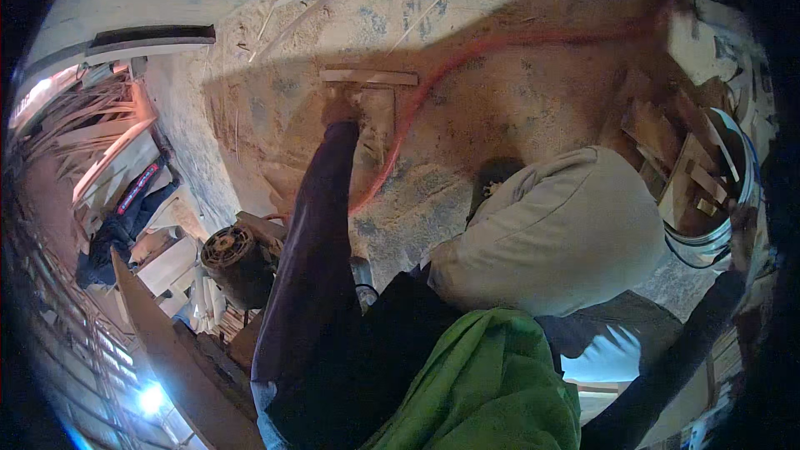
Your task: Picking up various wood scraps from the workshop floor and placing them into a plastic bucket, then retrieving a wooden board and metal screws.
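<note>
My left arm, in a dark sleeve, stretches forward over the dusty floor. At its end my left hand is low by the ground, just below a narrow wooden strip that lies crosswise. The hand is dark and its fingers blend into the brown floor, so I cannot see whether they grip the strip. Out to the right runs my right sleeve, toward the side of a round bucket filled with wood offcuts. My right hand is lost in the dim edge there, with its fingers not distinguishable.
A red hose curves across the floor close to my left hand. An electric motor stands left of my arm, beside a long board. Stacked wood strips fill the far left. My bent knee is in the middle.
</note>
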`<action>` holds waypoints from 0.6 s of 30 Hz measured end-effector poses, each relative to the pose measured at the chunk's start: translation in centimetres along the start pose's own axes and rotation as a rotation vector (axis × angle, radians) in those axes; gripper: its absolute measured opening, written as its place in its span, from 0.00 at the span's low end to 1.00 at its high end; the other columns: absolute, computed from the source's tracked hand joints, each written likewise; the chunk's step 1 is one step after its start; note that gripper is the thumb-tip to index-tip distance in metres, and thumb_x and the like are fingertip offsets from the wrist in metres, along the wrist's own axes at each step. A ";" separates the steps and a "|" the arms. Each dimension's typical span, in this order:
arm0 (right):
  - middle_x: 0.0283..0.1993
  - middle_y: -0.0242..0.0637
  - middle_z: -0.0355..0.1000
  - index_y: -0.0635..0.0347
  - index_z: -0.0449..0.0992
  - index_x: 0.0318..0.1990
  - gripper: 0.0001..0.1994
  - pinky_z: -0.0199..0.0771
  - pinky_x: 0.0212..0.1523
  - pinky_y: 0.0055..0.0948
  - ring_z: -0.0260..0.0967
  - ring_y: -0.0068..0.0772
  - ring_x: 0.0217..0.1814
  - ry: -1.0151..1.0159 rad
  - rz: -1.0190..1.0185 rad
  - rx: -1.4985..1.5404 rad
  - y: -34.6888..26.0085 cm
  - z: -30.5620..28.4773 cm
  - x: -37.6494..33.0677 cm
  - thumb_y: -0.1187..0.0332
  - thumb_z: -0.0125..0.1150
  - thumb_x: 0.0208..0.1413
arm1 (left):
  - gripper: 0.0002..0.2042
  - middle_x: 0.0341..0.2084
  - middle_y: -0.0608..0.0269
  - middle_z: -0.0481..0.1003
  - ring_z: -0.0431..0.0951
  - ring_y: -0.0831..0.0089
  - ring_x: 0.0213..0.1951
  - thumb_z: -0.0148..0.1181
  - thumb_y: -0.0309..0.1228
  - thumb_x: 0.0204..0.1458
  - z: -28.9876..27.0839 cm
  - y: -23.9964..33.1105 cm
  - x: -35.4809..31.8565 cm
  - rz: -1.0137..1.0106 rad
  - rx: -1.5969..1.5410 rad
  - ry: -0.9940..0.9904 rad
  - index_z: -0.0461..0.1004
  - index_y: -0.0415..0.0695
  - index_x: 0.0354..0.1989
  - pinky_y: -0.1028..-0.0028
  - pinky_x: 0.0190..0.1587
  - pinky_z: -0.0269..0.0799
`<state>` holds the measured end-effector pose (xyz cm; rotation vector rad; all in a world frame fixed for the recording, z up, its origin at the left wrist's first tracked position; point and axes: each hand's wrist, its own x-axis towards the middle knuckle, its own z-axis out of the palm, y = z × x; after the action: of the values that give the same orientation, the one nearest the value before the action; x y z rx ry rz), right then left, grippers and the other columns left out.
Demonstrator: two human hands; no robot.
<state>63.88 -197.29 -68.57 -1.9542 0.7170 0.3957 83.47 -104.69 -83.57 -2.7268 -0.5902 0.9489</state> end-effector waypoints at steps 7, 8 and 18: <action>0.42 0.41 0.72 0.67 0.73 0.45 0.19 0.67 0.45 0.30 0.67 0.28 0.45 -0.187 -0.024 -0.528 -4.2 1.6 1.5 0.57 0.45 0.62 | 0.17 0.36 0.56 0.72 0.75 0.62 0.30 0.54 0.42 0.52 2.1 -2.9 6.5 0.458 -0.398 0.515 0.65 0.46 0.46 0.63 0.30 0.72; 0.42 0.41 0.72 0.67 0.73 0.45 0.19 0.67 0.45 0.30 0.67 0.28 0.45 -0.134 0.033 -0.574 -3.6 3.0 2.4 0.57 0.45 0.62 | 0.17 0.39 0.58 0.71 0.75 0.68 0.31 0.58 0.37 0.51 -0.5 -0.4 4.7 0.663 -0.818 0.499 0.63 0.47 0.47 0.65 0.29 0.73; 0.40 0.45 0.69 0.67 0.63 0.43 0.28 0.66 0.43 0.37 0.68 0.44 0.45 0.330 -0.084 -0.644 -14.5 10.3 -2.4 0.51 0.64 0.47 | 0.14 0.42 0.58 0.71 0.73 0.66 0.44 0.58 0.29 0.50 -15.1 39.6 -17.9 1.010 -1.876 -0.908 0.67 0.43 0.45 0.68 0.46 0.72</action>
<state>71.47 -182.34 -62.04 -2.6927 0.7719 0.2716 92.29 -148.86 -74.14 -3.8984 0.1471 3.3631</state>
